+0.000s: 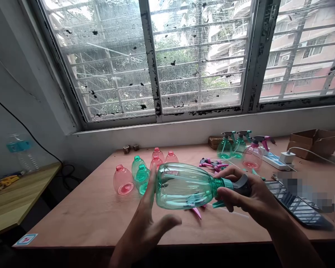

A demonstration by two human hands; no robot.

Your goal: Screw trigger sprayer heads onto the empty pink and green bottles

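A clear green spray bottle (184,185) lies on its side in the air above the wooden table (95,208). My right hand (240,195) is closed around its grey and teal trigger head (238,183) at the neck. My left hand (146,227) is open, its fingers spread, with the fingertips resting against the bottle's base. A loose pink trigger part (197,212) lies on the table just under the bottle.
Several uncapped pink and green bottles (141,171) stand behind on the left. Three assembled spray bottles (240,149) stand at the back right, with loose trigger heads (212,163) before them. A power strip (276,159), a cardboard box (315,141) and a phone (296,204) lie to the right.
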